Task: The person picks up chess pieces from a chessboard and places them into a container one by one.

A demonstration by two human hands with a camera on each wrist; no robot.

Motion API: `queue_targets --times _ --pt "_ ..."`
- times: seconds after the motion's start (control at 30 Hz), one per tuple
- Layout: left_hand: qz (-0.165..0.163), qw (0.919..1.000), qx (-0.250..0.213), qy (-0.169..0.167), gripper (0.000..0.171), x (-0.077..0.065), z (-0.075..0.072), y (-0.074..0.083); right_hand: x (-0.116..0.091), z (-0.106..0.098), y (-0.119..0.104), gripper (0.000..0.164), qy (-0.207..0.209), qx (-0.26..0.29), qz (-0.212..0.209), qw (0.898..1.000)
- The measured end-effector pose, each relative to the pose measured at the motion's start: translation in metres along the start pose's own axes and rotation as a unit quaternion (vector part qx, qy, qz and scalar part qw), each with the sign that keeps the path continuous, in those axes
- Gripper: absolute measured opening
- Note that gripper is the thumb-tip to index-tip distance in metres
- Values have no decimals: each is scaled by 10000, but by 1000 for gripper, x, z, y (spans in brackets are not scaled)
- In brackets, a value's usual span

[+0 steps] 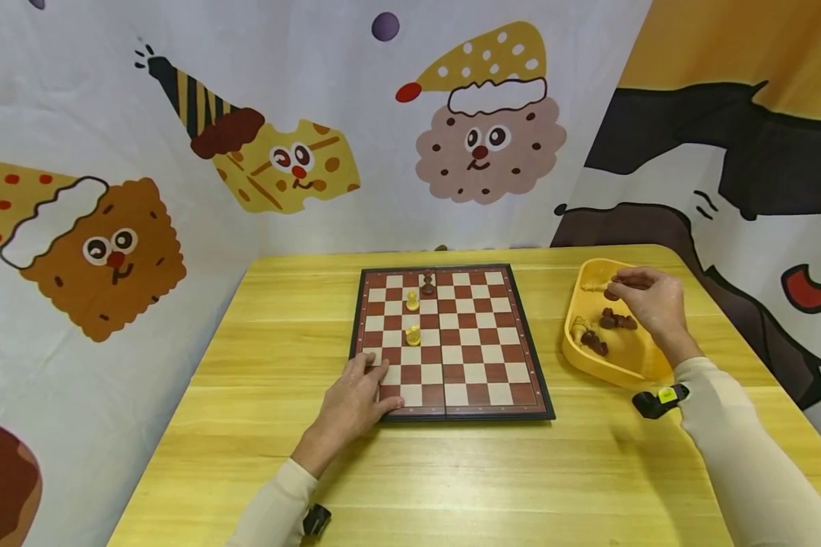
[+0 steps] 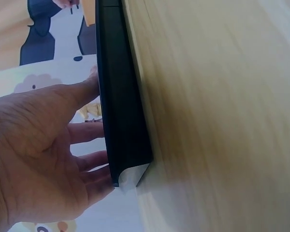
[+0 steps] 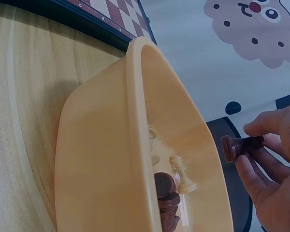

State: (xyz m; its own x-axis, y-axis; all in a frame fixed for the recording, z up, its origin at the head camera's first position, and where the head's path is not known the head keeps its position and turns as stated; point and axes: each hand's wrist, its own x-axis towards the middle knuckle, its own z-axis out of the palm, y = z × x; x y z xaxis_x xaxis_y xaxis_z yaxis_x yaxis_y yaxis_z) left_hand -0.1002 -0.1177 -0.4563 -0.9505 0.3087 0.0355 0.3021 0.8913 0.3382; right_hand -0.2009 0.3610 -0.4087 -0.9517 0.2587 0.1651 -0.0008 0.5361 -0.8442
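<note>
A chessboard (image 1: 445, 342) with brown and white squares lies on the table. My left hand (image 1: 356, 395) rests on its near left corner with fingers spread; in the left wrist view the fingertips touch the board's dark side (image 2: 123, 96). On the board stand a dark brown chess piece (image 1: 428, 284) at the far edge and two yellow pieces, one (image 1: 412, 301) behind the other (image 1: 413, 335). My right hand (image 1: 650, 304) is above the yellow bin (image 1: 605, 370), pinching a dark brown chess piece (image 3: 239, 146) between thumb and fingers.
Inside the bin lie several loose pieces, among them a dark brown one (image 1: 617, 319) and a pale yellow one (image 3: 182, 175). The wooden table (image 1: 280, 304) meets a cartoon-printed cloth (image 1: 383, 220) at its back edge.
</note>
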Motion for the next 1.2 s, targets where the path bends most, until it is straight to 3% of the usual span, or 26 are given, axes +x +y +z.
queue_targets --times 0.5,0.77,0.97,1.2 --pt "-116 9999 -91 -3 72 -2 1 -1 -2 2 -5 42 -436 -198 144 9987" --pt "-131 9998 -161 39 71 -4 3 -1 -8 -2 0 57 -360 -843 385 9950" --pt "-128 9999 -99 23 72 -4 1 -3 -17 -5 0 59 -502 -642 388 9959" --pt "-72 9999 -119 44 72 -1 1 -1 -30 3 -6 49 -517 158 -38 9985"
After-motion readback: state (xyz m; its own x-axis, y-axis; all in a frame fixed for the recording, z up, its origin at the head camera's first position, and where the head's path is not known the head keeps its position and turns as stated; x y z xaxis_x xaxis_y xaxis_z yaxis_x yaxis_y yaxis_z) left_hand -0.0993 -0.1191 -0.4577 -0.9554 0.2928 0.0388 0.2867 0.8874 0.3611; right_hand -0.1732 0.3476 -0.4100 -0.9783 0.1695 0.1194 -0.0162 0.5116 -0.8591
